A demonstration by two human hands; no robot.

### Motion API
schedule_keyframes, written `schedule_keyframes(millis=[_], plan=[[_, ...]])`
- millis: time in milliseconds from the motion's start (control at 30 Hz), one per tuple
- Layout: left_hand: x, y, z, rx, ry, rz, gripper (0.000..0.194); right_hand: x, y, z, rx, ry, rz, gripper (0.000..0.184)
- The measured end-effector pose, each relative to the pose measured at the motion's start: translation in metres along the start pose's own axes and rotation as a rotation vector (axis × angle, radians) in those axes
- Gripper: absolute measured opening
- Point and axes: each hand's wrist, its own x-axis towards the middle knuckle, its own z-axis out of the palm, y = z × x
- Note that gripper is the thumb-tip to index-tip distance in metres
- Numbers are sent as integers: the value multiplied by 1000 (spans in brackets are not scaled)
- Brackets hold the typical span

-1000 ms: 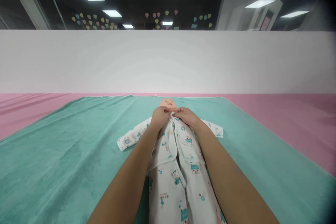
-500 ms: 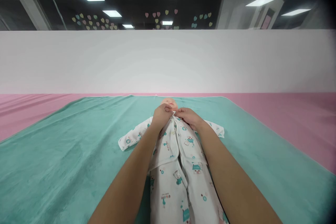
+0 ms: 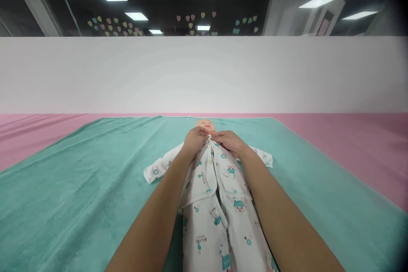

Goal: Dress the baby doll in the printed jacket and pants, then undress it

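Note:
A baby doll (image 3: 205,125) lies on its back on a teal blanket (image 3: 79,182), head pointing away from me. It wears a white romper (image 3: 216,204) printed with small teal animals. My left hand (image 3: 194,141) and my right hand (image 3: 230,142) meet at the romper's collar just below the doll's chin. Both pinch the fabric edges at the top of the front opening, fingers closed. Lower down, the front flap of the romper hangs partly apart between my forearms.
The teal blanket covers a pink sheet (image 3: 350,140) that shows on both sides. A plain white wall panel (image 3: 204,74) rises behind the bed. Above it are dark windows with pastel heart stickers (image 3: 111,25) and ceiling lights.
Almost nothing has moved. Both hands stay pinched at the collar, with only slight shifts of the fingers and fabric.

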Motion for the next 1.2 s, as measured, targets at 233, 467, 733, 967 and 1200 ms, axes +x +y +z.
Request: schedule_keyframes(millis=[233, 467, 733, 967, 1200], plan=[[0, -1, -1, 46, 3, -7, 24, 2, 2, 2, -3, 31, -19, 22], [3, 1, -3, 175, 20, 35, 23, 0, 1, 4, 31, 68, -22, 27], [0, 6, -4, 238, 16, 55, 13, -5, -6, 8, 43, 79, -31, 23], [0, 3, -1, 161, 59, -16, 10, -1, 0, 6, 8, 88, -49, 22], [-3, 4, -1, 10, 50, -123, 13, 2, 3, 3, -25, 65, -53, 23]])
